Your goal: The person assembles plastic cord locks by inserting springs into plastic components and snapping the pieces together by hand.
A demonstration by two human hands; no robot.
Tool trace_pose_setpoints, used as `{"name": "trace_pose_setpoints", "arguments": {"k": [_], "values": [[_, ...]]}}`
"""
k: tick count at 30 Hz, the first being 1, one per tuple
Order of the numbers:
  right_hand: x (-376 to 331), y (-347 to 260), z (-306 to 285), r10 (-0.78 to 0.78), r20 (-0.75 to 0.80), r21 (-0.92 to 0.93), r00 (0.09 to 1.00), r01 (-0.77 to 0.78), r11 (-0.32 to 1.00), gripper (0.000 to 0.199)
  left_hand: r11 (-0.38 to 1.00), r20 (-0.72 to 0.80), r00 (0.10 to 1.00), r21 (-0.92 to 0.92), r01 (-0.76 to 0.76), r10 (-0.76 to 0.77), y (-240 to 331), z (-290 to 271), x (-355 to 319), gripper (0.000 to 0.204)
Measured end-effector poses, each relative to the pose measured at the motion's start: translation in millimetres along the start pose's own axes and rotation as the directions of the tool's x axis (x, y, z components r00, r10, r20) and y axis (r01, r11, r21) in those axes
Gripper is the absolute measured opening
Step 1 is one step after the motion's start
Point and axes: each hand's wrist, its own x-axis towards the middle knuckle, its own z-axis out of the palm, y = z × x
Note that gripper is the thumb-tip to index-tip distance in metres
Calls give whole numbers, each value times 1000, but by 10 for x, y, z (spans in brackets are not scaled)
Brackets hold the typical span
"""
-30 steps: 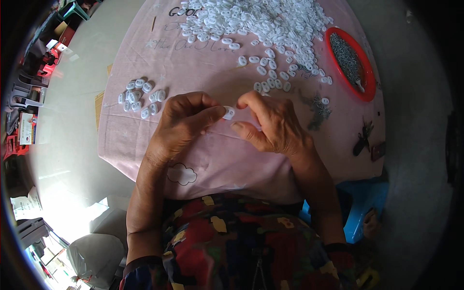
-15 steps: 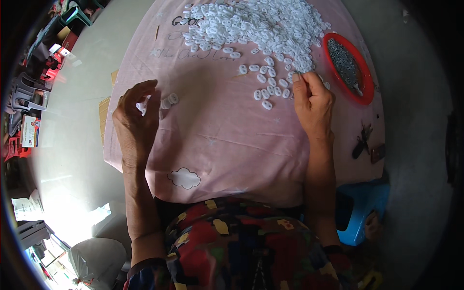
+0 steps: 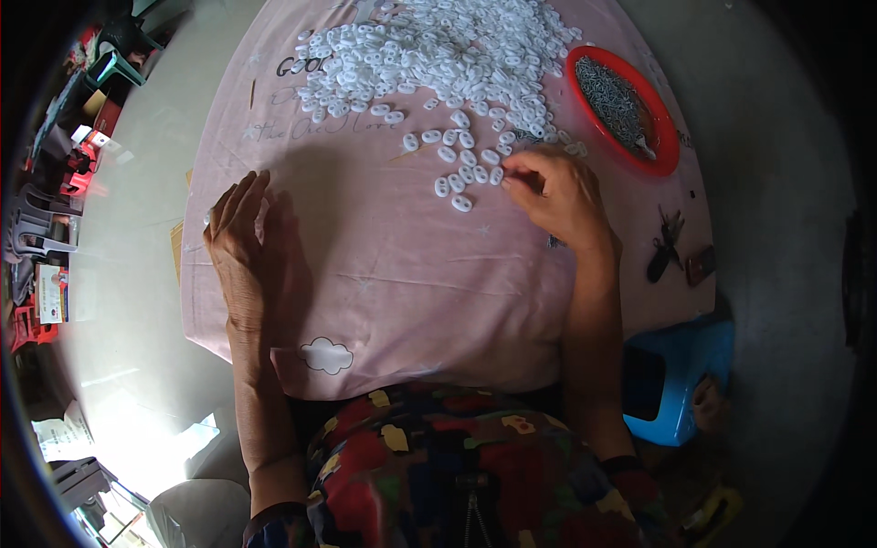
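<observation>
While most small white plastic rings [image 3: 438, 55] are lying heaped beside the red round tray [image 3: 621, 110], we are pinching one with our right hand [image 3: 553, 192], our left hand [image 3: 239, 242] resting flat and spread on the pink-clothed tabletop [image 3: 402, 265].

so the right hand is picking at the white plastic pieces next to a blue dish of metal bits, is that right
Not quite: the dish is red, not blue. The head view shows the right hand at the loose white plastic pieces on the pink cloth, with the red dish of metal bits just beyond it.
</observation>
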Motion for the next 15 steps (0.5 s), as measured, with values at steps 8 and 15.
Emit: {"name": "trace_pose_setpoints", "arguments": {"k": [8, 15], "values": [[13, -101, 35, -49, -4, -29, 999, 49, 998, 8, 894, 328, 889, -416, -168, 320, 777, 96, 58, 36], [0, -6, -14, 68, 23, -94, 997, -66, 993, 11, 799, 394, 717, -460, -388, 575, 1113, 438, -137, 39]]}}
